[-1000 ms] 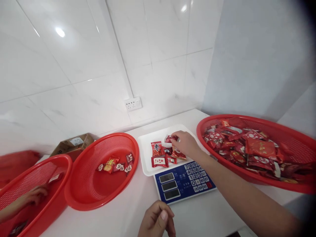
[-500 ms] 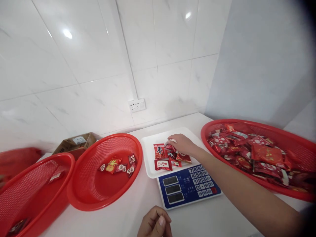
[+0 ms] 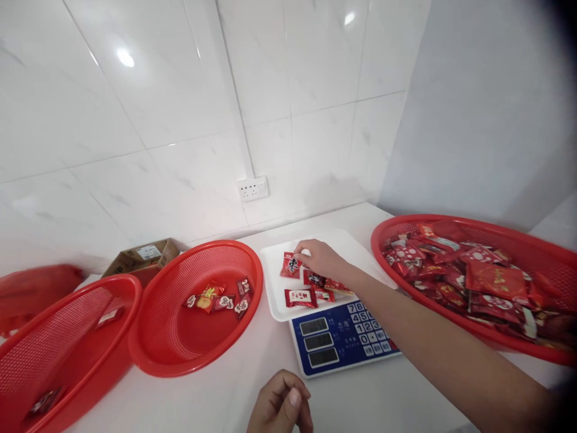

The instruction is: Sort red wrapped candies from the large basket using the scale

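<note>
On the white pan [image 3: 276, 305] of a digital scale [image 3: 333, 343] lie several small red snack packets. My right hand [image 3: 321, 260] reaches over the pan from the right, its thumb and fingers pinching the right edge of a red date packet [image 3: 291, 265] with a large dark character. In front of that hand rest a red packet with a white label [image 3: 300, 297], a dark red packet [image 3: 314, 278] and a smaller red packet [image 3: 324, 294]. Near the scale's front edge, my left hand [image 3: 280, 402] is loosely curled, with nothing visible in it.
A large red basket [image 3: 383, 252] full of red packets stands on the right. Left of the scale is a round red basket [image 3: 180, 355] with several packets; another red basket [image 3: 108, 361] sits farther left. Behind them are a cardboard box [image 3: 128, 260] and a red bag [image 3: 40, 291].
My right hand has moved left across the pan, from the packets in the middle to the date packet, which has shifted slightly back. My left hand stays curled in nearly the same spot.
</note>
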The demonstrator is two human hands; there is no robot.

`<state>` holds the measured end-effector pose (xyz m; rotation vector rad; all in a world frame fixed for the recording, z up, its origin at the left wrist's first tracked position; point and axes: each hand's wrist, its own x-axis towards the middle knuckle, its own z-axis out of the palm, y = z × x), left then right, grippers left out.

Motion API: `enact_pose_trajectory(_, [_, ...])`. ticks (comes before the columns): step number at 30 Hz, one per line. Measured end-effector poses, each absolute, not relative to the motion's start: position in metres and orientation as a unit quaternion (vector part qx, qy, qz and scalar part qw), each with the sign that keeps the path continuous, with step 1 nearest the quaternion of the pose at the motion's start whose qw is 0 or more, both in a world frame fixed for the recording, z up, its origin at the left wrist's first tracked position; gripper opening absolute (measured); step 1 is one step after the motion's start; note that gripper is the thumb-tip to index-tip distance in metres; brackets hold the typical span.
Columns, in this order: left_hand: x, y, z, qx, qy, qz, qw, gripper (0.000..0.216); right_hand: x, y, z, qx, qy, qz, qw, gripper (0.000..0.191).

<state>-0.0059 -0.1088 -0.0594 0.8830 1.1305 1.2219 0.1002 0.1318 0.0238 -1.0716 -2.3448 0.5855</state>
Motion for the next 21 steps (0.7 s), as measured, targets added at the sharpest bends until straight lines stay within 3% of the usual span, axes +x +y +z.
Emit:
enact_pose_trajectory(6, [-0.002, -0.104, -0.058, 0.402, 0.483, 0.548, 0.552, 0.043, 0.143, 0.065, 0.036, -0.384, -0.788, 0.329, 0.351, 0.017])
enact_pose_trajectory(10, [0.009, -0.101, -0.061, 0.452, 0.513, 0.520, 0.512, 0.066, 0.174, 0.003, 0.003, -0.361, -0.750, 0.479, 0.278, 0.021])
enact_pose_trajectory(14, [0.018, -0.098, -0.062, 0.530, 0.545, 0.401, 0.512, 0.048, 0.194, -0.031, -0.038, -0.386, -0.694, 0.563, 0.227, 0.026])
enact_pose_trajectory(21, [0.031, -0.094, -0.067, 0.619, 0.543, 0.291, 0.488, 0.045, 0.212, -0.039, -0.053, -0.366, -0.714, 0.579, 0.144, 0.032])
